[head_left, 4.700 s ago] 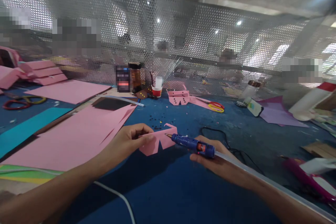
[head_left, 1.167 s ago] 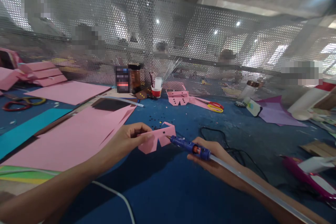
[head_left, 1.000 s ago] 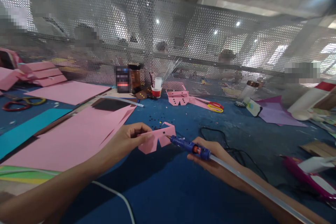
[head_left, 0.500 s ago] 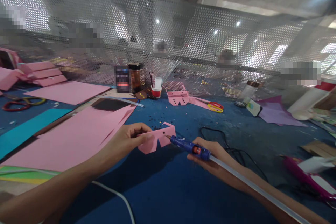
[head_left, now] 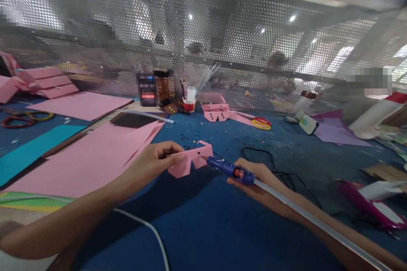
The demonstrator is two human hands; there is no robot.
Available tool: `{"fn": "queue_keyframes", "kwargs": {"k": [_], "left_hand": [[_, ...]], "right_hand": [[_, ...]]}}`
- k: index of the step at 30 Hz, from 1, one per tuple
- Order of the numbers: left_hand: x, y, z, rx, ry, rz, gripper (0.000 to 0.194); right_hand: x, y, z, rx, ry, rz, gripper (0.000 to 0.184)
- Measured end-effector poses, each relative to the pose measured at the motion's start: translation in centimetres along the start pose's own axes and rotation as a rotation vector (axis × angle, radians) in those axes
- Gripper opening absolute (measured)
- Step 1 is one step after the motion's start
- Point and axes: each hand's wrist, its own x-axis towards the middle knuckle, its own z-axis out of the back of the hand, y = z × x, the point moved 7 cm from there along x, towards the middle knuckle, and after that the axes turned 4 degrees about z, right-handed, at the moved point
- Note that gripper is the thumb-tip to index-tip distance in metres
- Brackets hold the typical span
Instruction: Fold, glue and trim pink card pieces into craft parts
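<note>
Between thumb and fingers, my left hand (head_left: pixel 165 156) pinches a folded pink paper cutout (head_left: pixel 182 168) with a notch in its lower edge. One small black square (head_left: pixel 199 153) sits on the paper's face. My right hand (head_left: pixel 254 176) is wrapped round a blue hot glue gun (head_left: pixel 226 167), with a long clear glue stick (head_left: pixel 295 206) coming out of its back. The nozzle points at the paper just below the black square; whether it touches, I cannot tell. Several black bits (head_left: pixel 189 137) lie on the blue table behind the paper.
A similar pink paper piece with black dots (head_left: pixel 216 113) and red-yellow scissors (head_left: pixel 261 123) lie farther back. Pink sheets (head_left: pixel 85 159) cover the left side. A black cord (head_left: pixel 270 154) runs behind my right hand. A magenta glue gun (head_left: pixel 365 203) lies at right.
The black square was absent at first and now shows on the paper. The nozzle has shifted from near the upper edge to below the square. Lately the camera view tilted slightly downward.
</note>
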Motion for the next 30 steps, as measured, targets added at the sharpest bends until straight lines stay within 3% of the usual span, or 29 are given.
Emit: {"fn": "queue_keyframes", "kwargs": {"k": [12, 19, 30], "left_hand": [[0.0, 0.1, 0.1, 0.009, -0.011, 0.018, 0.032], [0.0, 0.1, 0.3, 0.023, -0.021, 0.016, 0.03], [0.0, 0.4, 0.0, -0.037, 0.01, 0.029, 0.026]], "right_hand": [[0.0, -1.1, 0.0, -0.047, -0.082, 0.049, 0.026], [-0.1, -0.1, 0.2, 0.056, -0.016, 0.069, 0.024], [0.0, -1.5, -0.3, -0.004, -0.082, 0.054, 0.022]]}}
